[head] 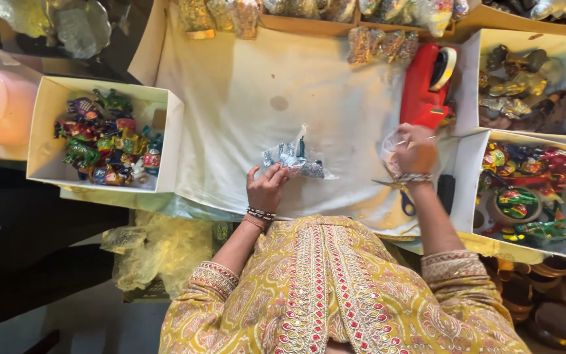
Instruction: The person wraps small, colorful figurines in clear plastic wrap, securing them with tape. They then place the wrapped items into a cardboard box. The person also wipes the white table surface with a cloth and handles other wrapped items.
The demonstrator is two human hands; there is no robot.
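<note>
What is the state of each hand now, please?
Left hand: open, fingers resting on the clear wrapped packet.
Right hand: closed on a clear plastic piece.

One camera, worn on the person's head, looks almost straight down from close above. It faces the white cloth-covered table (244,98), whose near edge meets the person's patterned yellow tunic (335,288) at bottom.

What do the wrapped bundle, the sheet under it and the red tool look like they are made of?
Bundle: clear plastic film, judging by its glints and crinkles. Sheet: white cloth, matte, creased and stained. Red tool: likely moulded plastic, smooth and glossy.
</note>
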